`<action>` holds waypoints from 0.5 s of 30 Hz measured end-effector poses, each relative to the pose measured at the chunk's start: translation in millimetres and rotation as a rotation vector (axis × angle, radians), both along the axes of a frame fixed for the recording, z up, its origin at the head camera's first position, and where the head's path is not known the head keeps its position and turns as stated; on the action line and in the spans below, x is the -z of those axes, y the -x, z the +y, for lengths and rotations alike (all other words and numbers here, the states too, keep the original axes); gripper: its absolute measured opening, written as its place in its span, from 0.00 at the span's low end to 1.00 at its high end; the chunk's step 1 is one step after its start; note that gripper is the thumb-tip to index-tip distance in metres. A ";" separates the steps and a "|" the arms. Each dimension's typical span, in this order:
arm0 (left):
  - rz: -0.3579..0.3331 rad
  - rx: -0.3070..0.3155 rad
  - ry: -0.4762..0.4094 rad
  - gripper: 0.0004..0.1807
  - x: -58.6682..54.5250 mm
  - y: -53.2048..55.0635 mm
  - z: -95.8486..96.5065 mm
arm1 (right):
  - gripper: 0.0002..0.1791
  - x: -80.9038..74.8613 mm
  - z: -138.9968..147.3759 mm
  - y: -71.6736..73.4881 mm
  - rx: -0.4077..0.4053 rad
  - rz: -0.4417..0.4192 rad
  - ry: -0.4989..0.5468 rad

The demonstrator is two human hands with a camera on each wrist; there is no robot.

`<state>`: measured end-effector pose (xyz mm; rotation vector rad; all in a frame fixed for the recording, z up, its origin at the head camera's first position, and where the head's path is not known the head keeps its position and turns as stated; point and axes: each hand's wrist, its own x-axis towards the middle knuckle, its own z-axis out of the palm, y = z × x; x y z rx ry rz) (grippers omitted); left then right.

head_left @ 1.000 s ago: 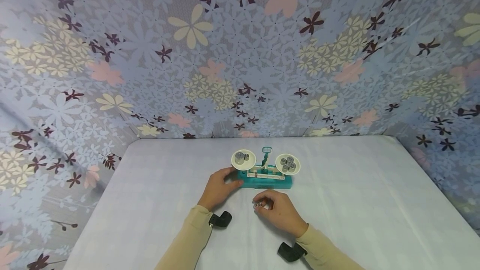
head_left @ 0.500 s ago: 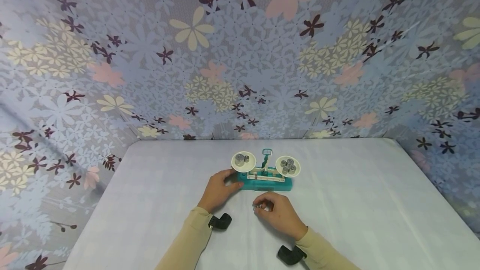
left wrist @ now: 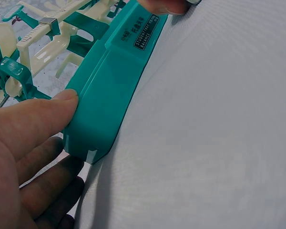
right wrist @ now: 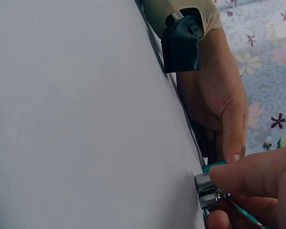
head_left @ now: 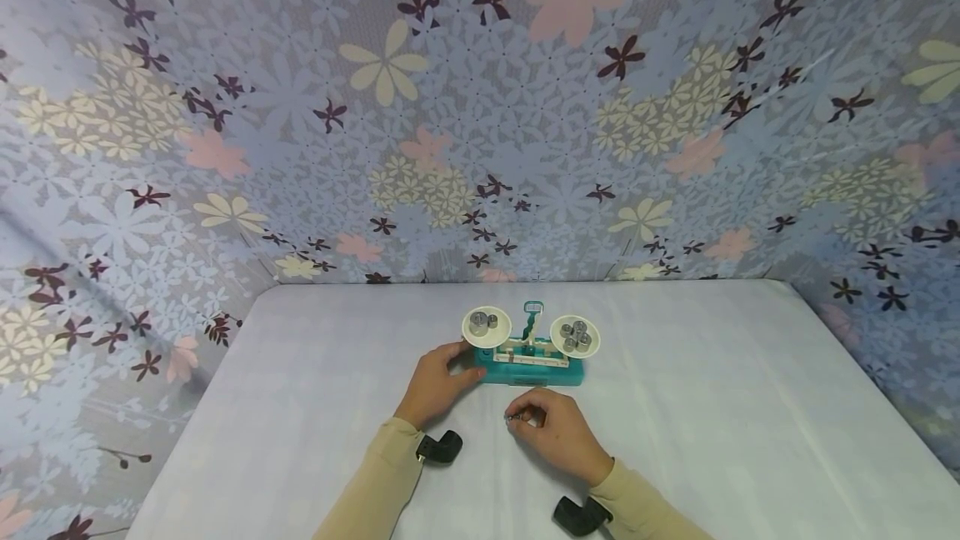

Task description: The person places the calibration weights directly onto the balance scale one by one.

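A green tray balance stands on the table. My left hand holds the left end of its base, thumb on the front edge; the fingers curl beside the end in the left wrist view. Just in front of the base, my right hand pinches two small metal balance weights side by side between thumb and fingers, low over the cloth. On the left pan sit a large weight and a smaller one. Several weights are grouped on the right pan.
A pale cloth covers the table around the balance. Flower-patterned fabric rises behind it and at both sides. Black wrist cameras are strapped over the beige sleeves.
The weights between my right fingers look slightly turned. Both hands otherwise keep their places, and the balance stays put while the head view tilts a little upward.
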<state>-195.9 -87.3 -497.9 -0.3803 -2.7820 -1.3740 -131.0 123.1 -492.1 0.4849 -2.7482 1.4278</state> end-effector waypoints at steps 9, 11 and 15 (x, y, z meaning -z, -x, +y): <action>0.007 0.001 -0.002 0.31 1.2 0.4 0.2 | 0.08 -0.1 -0.3 -1.1 0.005 0.008 0.000; 0.012 0.001 -0.002 0.31 1.0 0.4 0.3 | 0.08 0.3 -0.6 -1.2 0.007 0.011 -0.005; 0.018 0.000 0.003 0.30 1.1 0.5 0.6 | 0.07 0.9 -0.5 -0.8 0.007 0.020 -0.011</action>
